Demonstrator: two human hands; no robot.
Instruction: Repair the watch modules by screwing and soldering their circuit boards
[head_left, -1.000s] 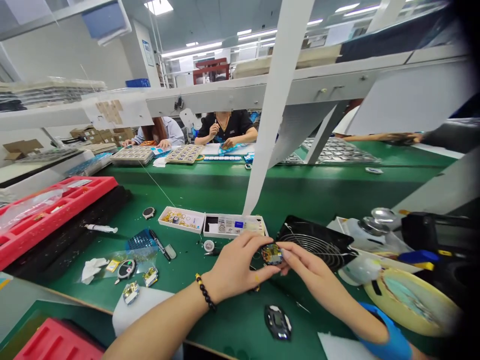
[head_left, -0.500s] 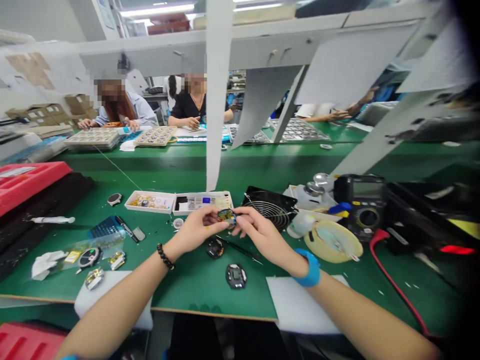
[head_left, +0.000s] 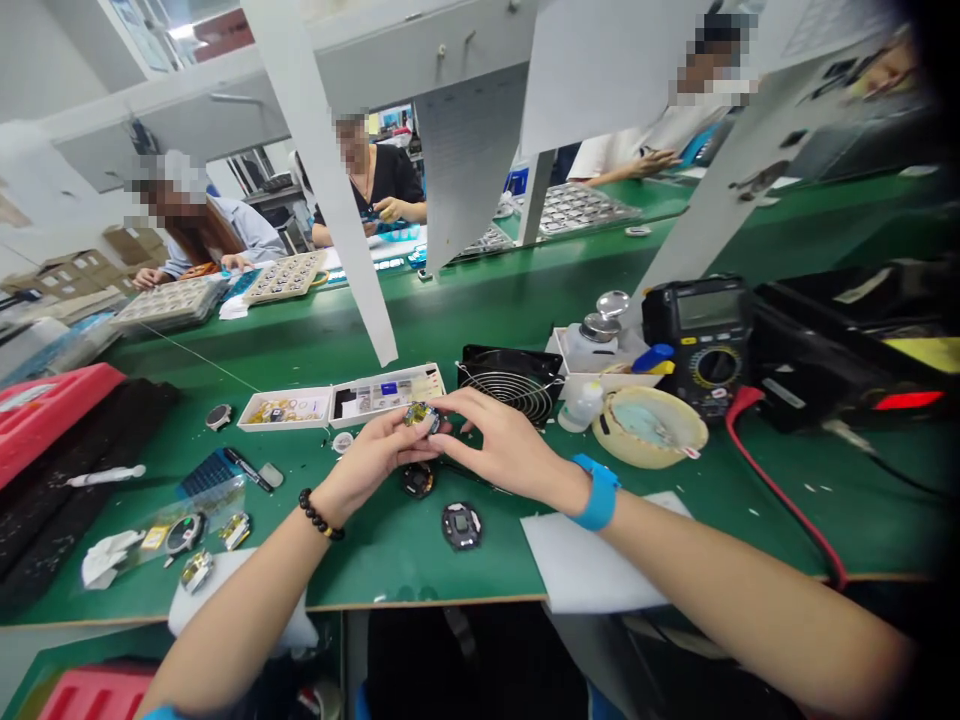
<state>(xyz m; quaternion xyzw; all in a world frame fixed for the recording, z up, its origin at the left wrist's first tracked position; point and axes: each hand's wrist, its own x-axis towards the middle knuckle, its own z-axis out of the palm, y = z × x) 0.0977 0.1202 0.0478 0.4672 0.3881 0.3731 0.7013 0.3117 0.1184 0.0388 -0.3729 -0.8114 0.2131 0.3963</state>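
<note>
Between the fingers of both hands is a small round watch module (head_left: 421,418) with yellow and dark parts, held above the green bench. My left hand (head_left: 379,448) pinches its left side, and my right hand (head_left: 495,440) has its thumb and fingers around the right side. Just below lies a dark round watch part (head_left: 417,480). A black watch housing (head_left: 461,526) with a grey square centre rests nearer the front edge. Tweezers lie partly hidden under my right hand.
Behind my hands stand a white parts box (head_left: 285,410) and a black fan (head_left: 517,380). To the right are a yellowish bowl (head_left: 651,455), a multimeter (head_left: 697,340) and a red cable (head_left: 787,530). Watch parts, a marker (head_left: 249,468) and a foam sheet (head_left: 225,580) lie left. People sit opposite.
The view has tilted and shifted. The module has turned in my fingers, showing more of its yellow side, and my right hand reaches further over it.
</note>
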